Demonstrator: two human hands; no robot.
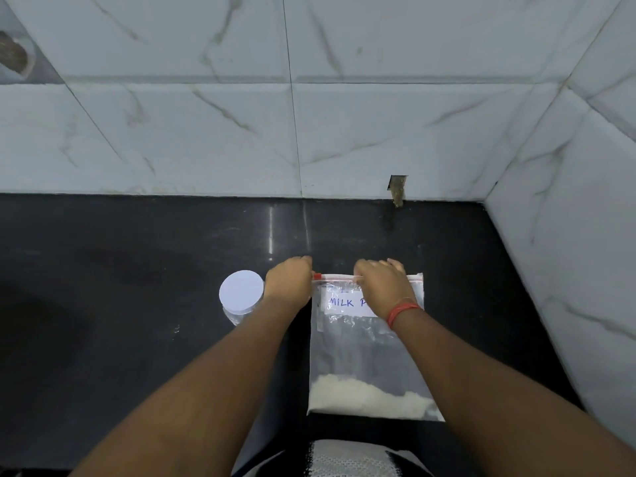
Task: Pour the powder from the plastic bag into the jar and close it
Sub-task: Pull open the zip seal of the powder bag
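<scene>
Both hands, left hand [288, 283] and right hand [382, 287], pinch the plastic bag [364, 352] at its zip, apparently to open it; the jar [241, 296] stands capped.

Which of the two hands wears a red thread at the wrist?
The right hand, on the plastic bag. The left hand, beside the jar, has a bare wrist.

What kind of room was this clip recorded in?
Probably a home kitchen: a black stone counter set against marble-look wall tiles, with a zip bag labelled "MILK P…" holding white powder beside a lidded jar.
</scene>
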